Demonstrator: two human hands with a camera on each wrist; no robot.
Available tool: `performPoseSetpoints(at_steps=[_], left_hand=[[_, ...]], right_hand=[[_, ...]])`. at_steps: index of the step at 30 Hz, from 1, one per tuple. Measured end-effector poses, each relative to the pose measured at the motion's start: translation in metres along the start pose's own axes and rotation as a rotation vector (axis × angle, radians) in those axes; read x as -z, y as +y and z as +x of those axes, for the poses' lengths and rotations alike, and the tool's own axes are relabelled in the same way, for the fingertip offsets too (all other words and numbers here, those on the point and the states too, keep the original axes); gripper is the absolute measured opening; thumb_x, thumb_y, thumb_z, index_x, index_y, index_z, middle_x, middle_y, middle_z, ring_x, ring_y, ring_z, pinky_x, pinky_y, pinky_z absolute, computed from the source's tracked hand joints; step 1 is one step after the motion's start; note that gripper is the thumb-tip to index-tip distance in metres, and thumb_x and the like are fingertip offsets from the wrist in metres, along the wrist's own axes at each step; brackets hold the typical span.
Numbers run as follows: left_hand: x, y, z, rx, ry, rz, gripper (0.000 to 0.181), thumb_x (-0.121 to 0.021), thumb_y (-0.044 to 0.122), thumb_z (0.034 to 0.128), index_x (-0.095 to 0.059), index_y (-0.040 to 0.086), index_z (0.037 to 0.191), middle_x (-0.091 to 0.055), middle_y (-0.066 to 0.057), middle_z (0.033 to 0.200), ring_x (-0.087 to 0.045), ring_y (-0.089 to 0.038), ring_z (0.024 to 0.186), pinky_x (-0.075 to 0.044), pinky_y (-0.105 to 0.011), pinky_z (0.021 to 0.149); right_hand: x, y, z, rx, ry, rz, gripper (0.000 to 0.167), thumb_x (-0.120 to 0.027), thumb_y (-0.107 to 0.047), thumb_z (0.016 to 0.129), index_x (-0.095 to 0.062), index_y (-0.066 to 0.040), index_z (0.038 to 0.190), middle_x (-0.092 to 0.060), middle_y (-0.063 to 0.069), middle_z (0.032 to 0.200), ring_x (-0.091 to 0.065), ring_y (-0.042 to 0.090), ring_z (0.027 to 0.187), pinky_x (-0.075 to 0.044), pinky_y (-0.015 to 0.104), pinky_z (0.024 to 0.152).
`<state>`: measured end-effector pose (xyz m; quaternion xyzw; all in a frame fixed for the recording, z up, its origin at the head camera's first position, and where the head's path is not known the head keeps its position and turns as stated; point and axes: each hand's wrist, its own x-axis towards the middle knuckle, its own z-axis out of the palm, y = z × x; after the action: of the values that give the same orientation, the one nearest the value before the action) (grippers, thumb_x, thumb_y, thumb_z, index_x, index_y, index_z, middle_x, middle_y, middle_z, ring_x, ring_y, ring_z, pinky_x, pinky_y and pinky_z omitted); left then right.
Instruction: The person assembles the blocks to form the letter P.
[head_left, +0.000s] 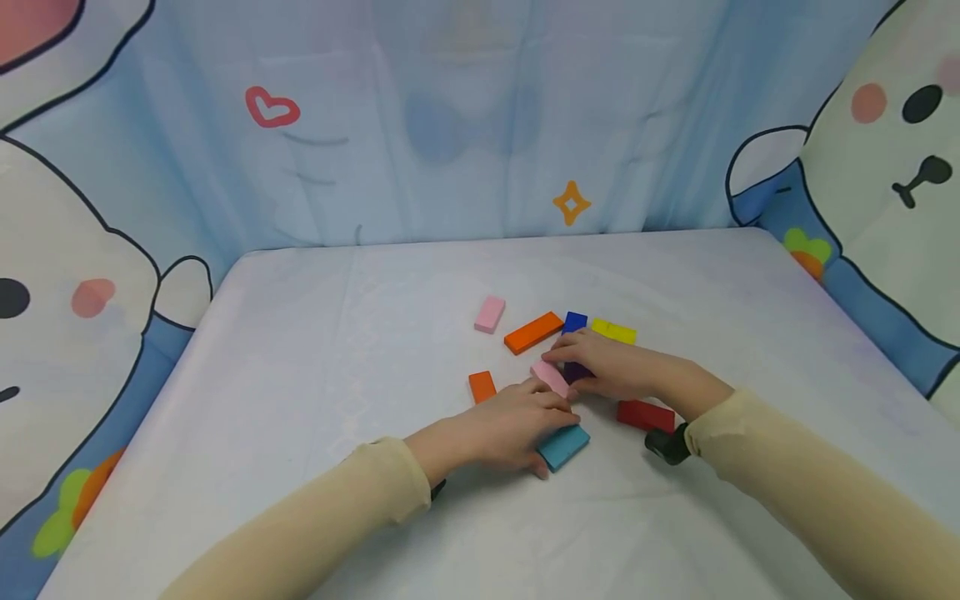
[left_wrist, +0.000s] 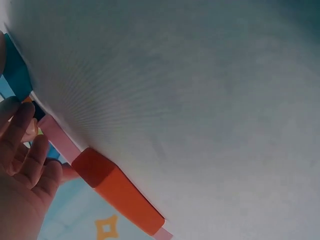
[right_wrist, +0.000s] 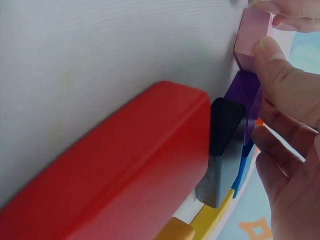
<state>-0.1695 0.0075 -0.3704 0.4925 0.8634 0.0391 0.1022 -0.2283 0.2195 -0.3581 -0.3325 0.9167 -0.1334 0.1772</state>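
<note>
Pinching pink block (head_left: 547, 377), right grip (head_left: 617, 367) clears table edge (head_left: 420, 247).

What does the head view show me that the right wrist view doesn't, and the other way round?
Only the head view: the far pink block, the red heart on the backdrop, and both sleeves.

Only the right wrist view: a black block between the red and purple ones, and an amber block cut off at the bottom edge.

Both: the red block, purple block, yellow block, near pink block in the right hand, left hand, and orange star.
</note>
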Motion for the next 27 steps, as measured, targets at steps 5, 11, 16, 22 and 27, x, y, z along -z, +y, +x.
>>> performPoseSetpoints(at_steps=[5,11,16,22,27], left_hand=[[-0.001,0.000,0.000,0.003,0.001,0.023,0.067,-0.079,0.042,0.0888,-0.057,0.016,0.147,-0.055,0.002,0.151,-0.042,-0.021,0.144,-0.037,-0.033,0.122],[-0.001,0.002,-0.005,0.073,0.007,-0.020,0.066,-0.080,0.040,0.0884,-0.059,0.014,0.145,-0.060,0.001,0.146,-0.049,-0.019,0.137,-0.042,-0.028,0.117],[-0.003,0.003,-0.012,0.142,0.027,-0.035,0.067,-0.081,0.041,0.0871,-0.060,0.013,0.144,-0.065,0.000,0.138,-0.055,-0.018,0.129,-0.046,-0.023,0.111],[-0.006,0.003,-0.018,0.197,0.050,-0.063,0.068,-0.083,0.041,0.0855,-0.061,0.012,0.143,-0.067,-0.002,0.135,-0.056,-0.018,0.125,-0.049,-0.023,0.107],[-0.006,0.004,-0.020,0.224,0.051,-0.098,0.072,-0.083,0.043,0.0840,-0.060,0.011,0.144,-0.067,-0.003,0.135,-0.057,-0.019,0.124,-0.049,-0.024,0.107]], right_hand=[[-0.001,-0.001,-0.002,-0.030,0.004,-0.008,0.053,-0.074,-0.015,0.094,-0.058,-0.004,0.143,-0.057,0.018,0.143,-0.048,0.039,0.135,-0.045,0.057,0.113],[-0.002,-0.005,-0.005,-0.051,0.023,-0.039,0.054,-0.076,-0.020,0.092,-0.060,-0.004,0.141,-0.060,0.017,0.138,-0.053,0.037,0.130,-0.048,0.055,0.111],[-0.006,-0.009,-0.007,-0.069,0.043,-0.052,0.055,-0.077,-0.024,0.092,-0.061,-0.004,0.141,-0.062,0.017,0.135,-0.054,0.036,0.128,-0.050,0.054,0.109],[-0.013,-0.012,-0.009,-0.081,0.089,-0.074,0.056,-0.077,-0.031,0.091,-0.063,-0.003,0.137,-0.063,0.017,0.135,-0.055,0.036,0.127,-0.049,0.055,0.110],[-0.016,-0.016,-0.009,-0.084,0.137,-0.088,0.056,-0.079,-0.034,0.089,-0.066,-0.001,0.132,-0.065,0.017,0.130,-0.057,0.035,0.124,-0.050,0.054,0.108]])
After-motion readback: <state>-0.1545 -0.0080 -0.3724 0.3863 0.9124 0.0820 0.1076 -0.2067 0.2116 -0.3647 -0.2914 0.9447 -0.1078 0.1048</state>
